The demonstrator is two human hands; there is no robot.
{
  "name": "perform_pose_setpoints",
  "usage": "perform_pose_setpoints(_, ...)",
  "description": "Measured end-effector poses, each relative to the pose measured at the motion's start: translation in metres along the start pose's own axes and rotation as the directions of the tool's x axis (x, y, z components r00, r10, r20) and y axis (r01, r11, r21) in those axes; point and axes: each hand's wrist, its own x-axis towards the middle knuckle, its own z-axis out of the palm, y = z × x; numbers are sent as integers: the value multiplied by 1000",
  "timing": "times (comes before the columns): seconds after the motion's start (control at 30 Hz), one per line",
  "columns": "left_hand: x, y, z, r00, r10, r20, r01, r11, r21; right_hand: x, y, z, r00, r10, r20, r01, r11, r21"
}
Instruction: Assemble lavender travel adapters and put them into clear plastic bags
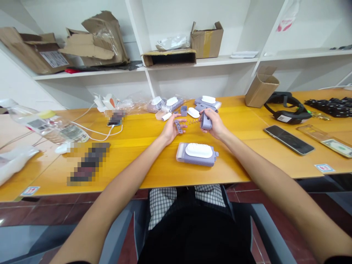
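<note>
Our left fingers (pixel 182 120) hold a small purple piece (pixel 178 127), and our right fingers (pixel 211 111) grip a purple block (pixel 206 122).

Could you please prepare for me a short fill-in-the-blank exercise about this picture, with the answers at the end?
1. The person's left hand holds a small, flat piece, while the blockier piece is in the ____ hand.
2. On the table, the device closest to the person has an oval top coloured ____.
3. In this view, the cardboard box on the table stands to the ____ of the black headset.

Missing words: right; white; left.
</note>
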Motion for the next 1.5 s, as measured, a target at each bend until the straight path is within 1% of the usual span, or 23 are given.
perform_pose_setpoints(0.07, 4, -3, -4, 999, 8, -43, -6, 998, 60, 3, -3, -5, 1000, 0, -17, 0, 999, 38)
perform_pose_setpoints(0.13, 6, -4, -8, 994, 20, -109, 1, 982, 189, 6, -5, -12, 999, 6, -40, -2, 995, 97)
perform_pose_setpoints(0.2, 4, -2, -10, 989, 55, -137, -1, 930, 368, 9, -8, -20, 998, 12, -61, -3, 988, 152)
perform_pose_setpoints(0.23, 1, 1, -9, 989, 93, -119, -28, 888, 460, 11, -9, -24, 997, 13, -70, -1, 985, 173)
perform_pose_setpoints(0.27, -4, 5, -7, 987, 142, -72, -81, 837, 541, 12, -11, -28, 997, 14, -78, 1, 982, 187)
perform_pose_setpoints(0.3, -11, 11, -4, 981, 192, 4, -155, 781, 605, 13, -12, -32, 996, 16, -87, 2, 980, 199)
perform_pose_setpoints(0.37, -27, 23, 5, 947, 232, 220, -320, 665, 675, 15, -15, -39, 994, 20, -109, 5, 975, 221)
perform_pose_setpoints(0.4, -36, 28, 11, 918, 193, 346, -386, 628, 676, 15, -16, -43, 992, 23, -123, 7, 972, 233)
perform_pose_setpoints(0.43, -45, 32, 17, 879, 124, 461, -436, 604, 668, 16, -17, -45, 990, 27, -136, 8, 969, 246)
perform_pose_setpoints(0.5, -57, 36, 26, 774, -27, 633, -511, 563, 649, 17, -19, -51, 987, 36, -157, 8, 963, 270)
perform_pose_setpoints(0.53, -61, 36, 29, 725, -87, 684, -541, 542, 643, 18, -19, -53, 986, 41, -161, 6, 960, 281)
perform_pose_setpoints(0.57, -62, 34, 30, 694, -127, 709, -562, 520, 643, 19, -19, -55, 986, 46, -161, 2, 957, 289)
perform_pose_setpoints(0.6, -61, 33, 29, 682, -147, 716, -576, 497, 650, 20, -19, -57, 986, 51, -159, -2, 955, 296)
perform_pose_setpoints(0.63, -58, 31, 26, 690, -144, 710, -581, 474, 661, 20, -19, -59, 986, 55, -155, -6, 954, 299)
perform_pose_setpoints(0.67, -53, 30, 21, 709, -129, 694, -579, 455, 677, 21, -19, -60, 987, 59, -152, -11, 954, 299)
perform_pose_setpoints(0.77, -37, 31, 1, 780, -77, 621, -537, 427, 727, 20, -18, -61, 985, 74, -153, -29, 960, 278)
perform_pose_setpoints(0.87, -21, 36, -22, 866, -50, 498, -441, 394, 806, 19, -18, -60, 985, 95, -145, -58, 968, 242)
perform_pose_setpoints(0.97, -10, 40, -44, 924, 16, 383, -368, 319, 873, 17, -17, -59, 986, 126, -110, -100, 971, 215)
perform_pose_setpoints(1.07, -3, 44, -64, 937, 94, 337, -350, 279, 894, 17, -16, -61, 982, 163, -97, -141, 970, 196)
perform_pose_setpoints(1.2, 0, 53, -83, 945, 12, 328, -323, 211, 922, 17, -13, -65, 968, 224, -115, -201, 962, 184)
perform_pose_setpoints(1.3, 1, 58, -90, 972, -16, 236, -230, 165, 959, 17, -9, -66, 961, 256, -109, -234, 955, 180)
perform_pose_setpoints(1.37, 2, 59, -94, 978, -10, 209, -204, 178, 963, 18, -7, -67, 957, 271, -102, -250, 951, 179)
perform_pose_setpoints(1.5, 8, 55, -104, 969, 7, 246, -238, 277, 931, 20, -3, -69, 954, 285, -90, -265, 947, 184)
